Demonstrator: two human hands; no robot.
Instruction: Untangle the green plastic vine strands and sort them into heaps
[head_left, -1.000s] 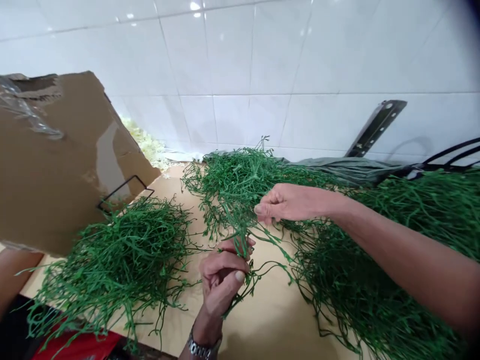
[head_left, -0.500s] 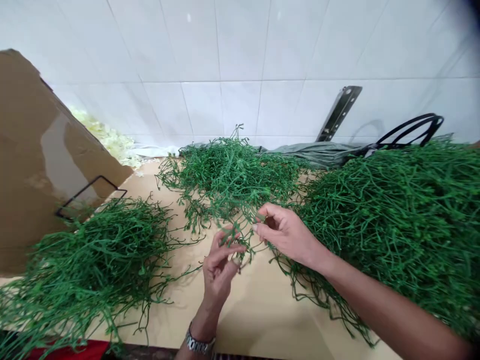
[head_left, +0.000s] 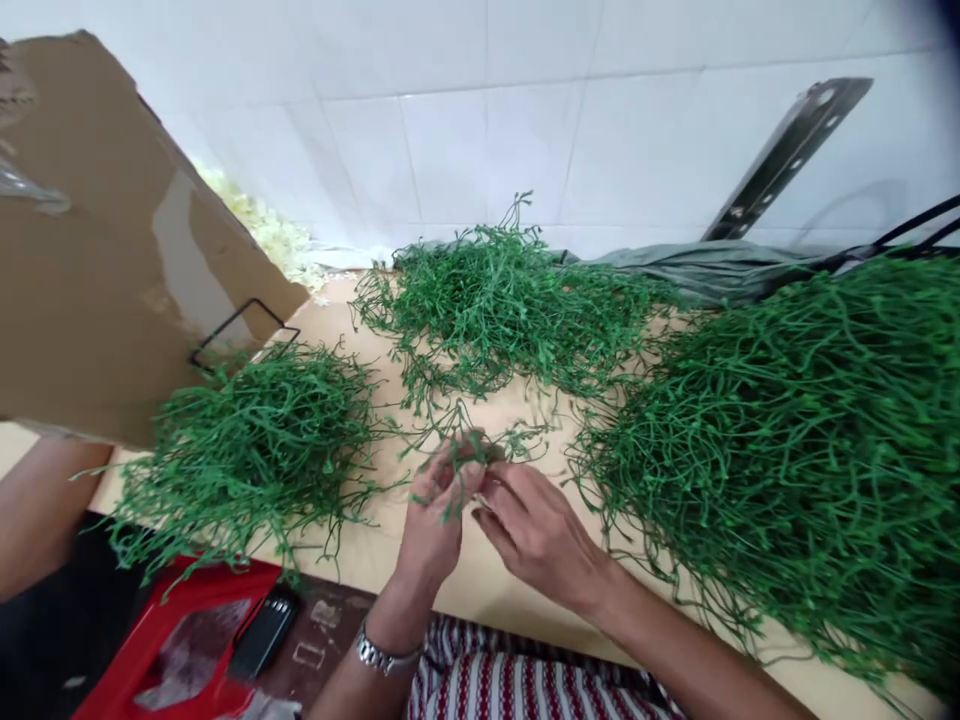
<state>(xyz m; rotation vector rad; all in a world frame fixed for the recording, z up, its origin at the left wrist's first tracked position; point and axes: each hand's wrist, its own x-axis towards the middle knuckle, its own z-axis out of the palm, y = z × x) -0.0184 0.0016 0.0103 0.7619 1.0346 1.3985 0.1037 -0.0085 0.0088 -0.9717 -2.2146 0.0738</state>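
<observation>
My left hand (head_left: 436,515), with a metal watch on its wrist, is closed around a small branching green plastic stem (head_left: 460,425), whose thin tips fan out above the fingers. Close against it, my right hand (head_left: 536,530) pinches at the base of the same stem; the fingertips partly hide that spot. Both hands are just above the tan tabletop (head_left: 517,600). Beyond them lies a loose heap of short green stems (head_left: 502,300). Another green pile (head_left: 255,450) is to the left, and a larger pile of long green stems (head_left: 787,430) fills the right side.
A cardboard sheet (head_left: 90,240) stands at the left, a black wire frame (head_left: 247,310) beside it. Pale yellow pieces (head_left: 262,225) lie behind. Another person's arm (head_left: 45,510) shows at left. Below the table edge are a red stool (head_left: 165,640) and a black phone (head_left: 266,630). A metal bracket (head_left: 787,160) leans by the tiled wall.
My right hand has come in from the stem heap to meet my left hand. The view has tilted down and shifted left, bringing in the phone and another person's arm.
</observation>
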